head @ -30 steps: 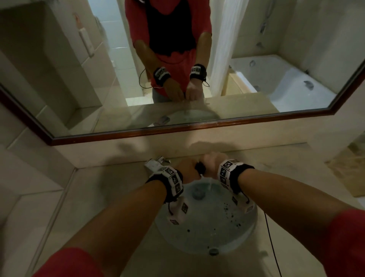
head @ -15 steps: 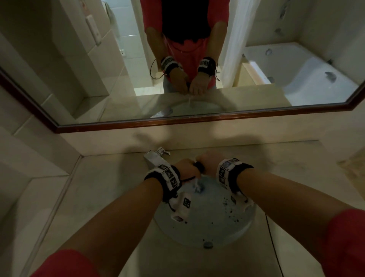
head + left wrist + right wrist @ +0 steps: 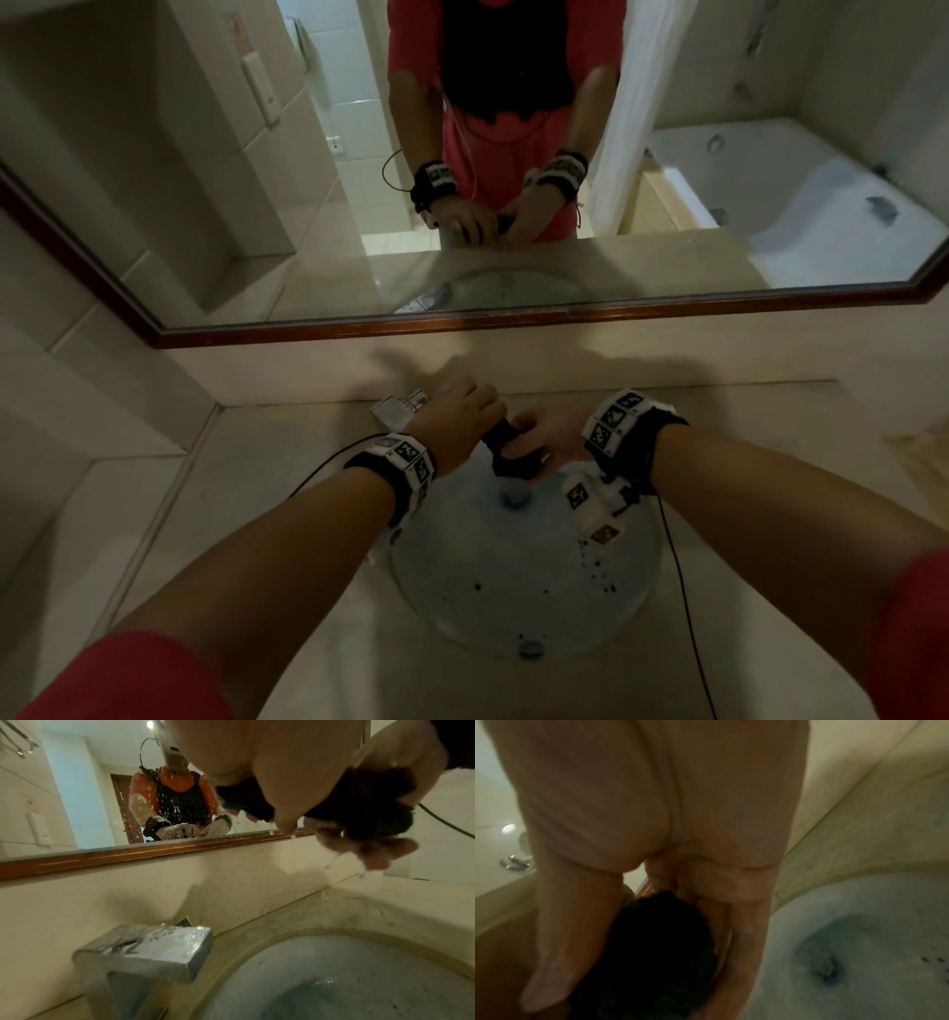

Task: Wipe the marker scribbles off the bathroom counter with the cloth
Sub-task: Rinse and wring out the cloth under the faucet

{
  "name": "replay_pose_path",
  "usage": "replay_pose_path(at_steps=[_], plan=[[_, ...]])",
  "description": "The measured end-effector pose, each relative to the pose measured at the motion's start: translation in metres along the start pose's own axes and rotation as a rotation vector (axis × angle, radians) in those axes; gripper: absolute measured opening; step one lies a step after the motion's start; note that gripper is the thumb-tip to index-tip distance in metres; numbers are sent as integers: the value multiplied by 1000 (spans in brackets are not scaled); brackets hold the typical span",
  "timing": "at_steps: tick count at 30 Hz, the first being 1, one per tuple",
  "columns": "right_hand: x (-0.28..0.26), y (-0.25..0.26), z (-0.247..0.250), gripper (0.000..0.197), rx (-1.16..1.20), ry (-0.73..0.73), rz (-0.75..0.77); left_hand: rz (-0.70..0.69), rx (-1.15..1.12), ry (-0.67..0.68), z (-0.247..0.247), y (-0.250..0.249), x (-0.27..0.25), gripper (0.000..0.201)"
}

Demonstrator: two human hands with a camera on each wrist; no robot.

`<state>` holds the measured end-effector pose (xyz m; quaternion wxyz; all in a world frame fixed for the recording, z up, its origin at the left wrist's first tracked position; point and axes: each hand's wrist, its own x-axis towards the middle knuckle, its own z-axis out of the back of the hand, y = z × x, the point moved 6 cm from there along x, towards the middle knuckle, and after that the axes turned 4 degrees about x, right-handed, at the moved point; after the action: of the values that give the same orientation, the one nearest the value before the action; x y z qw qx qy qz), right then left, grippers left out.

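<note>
Rolled the left hand [image 3: 462, 424] over and away from the right hand [image 3: 552, 444] since the earlier frame, baring more of the dark cloth [image 3: 508, 455] twisted between them. Gripped the cloth with both sets of fingers curled tight round it, one fist at each end, above the far side of the sink basin [image 3: 513, 591], near the faucet [image 3: 393, 408]. Dripped water off the knuckles in the left wrist view. Looked like the wringing step, ahead of any wiping. Could not make out marker scribbles on the counter [image 3: 246, 503], perhaps for the dim light. Called next for a last squeeze, then opening the damp cloth and carrying it to the marks.
</note>
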<state>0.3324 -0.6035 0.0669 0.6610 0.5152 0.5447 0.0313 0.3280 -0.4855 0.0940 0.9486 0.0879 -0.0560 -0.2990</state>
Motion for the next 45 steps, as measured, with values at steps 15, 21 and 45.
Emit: replay_pose_path(at_steps=[15,21,45], plan=[[21,7,0,12,-258,-20,-102,-63,140,126,14,0,10,33],[31,24,24,30,-916,-247,55,192,-25,283,-3,-9,20,27],[-2,22,30,15,-1853,-351,541,1093,-2170,298,-47,-107,1,22]])
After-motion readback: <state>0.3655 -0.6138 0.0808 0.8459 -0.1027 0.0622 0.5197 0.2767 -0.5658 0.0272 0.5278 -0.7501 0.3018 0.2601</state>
